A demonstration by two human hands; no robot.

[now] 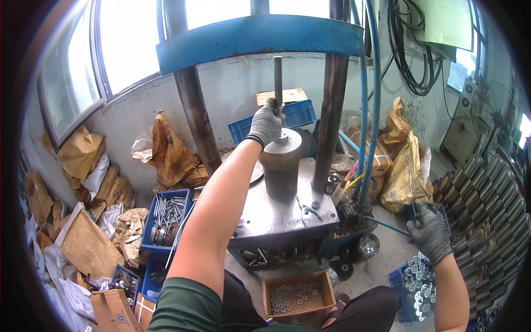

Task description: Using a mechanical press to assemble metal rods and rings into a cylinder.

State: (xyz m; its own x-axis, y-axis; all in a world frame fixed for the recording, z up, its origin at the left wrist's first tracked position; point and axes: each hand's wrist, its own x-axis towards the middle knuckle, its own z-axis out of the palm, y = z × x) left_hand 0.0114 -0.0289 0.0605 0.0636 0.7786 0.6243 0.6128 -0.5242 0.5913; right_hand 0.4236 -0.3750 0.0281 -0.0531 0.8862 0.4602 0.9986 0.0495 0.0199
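My left hand (267, 123), in a grey glove, is closed around the lower end of an upright metal rod (278, 77). Just below it stands a thick steel cylinder (281, 174) with a wider round top, resting on the steel press table (260, 213). Whether a small part sits between the fingers and the cylinder is hidden. Out to the right, my gloved right hand (430, 235) is closed at the end of a long thin blue lever (387, 226). Pliers (311, 210) lie on the table's right side.
Dark press columns (194, 116) flank the cylinder beneath a blue crossbeam (260, 39). A wooden box (298, 311) with metal rings sits between my legs. Blue bins hold bolts (168, 210) at left and silver discs (418, 282) at right. Stacked metal parts (487, 210) line the right.
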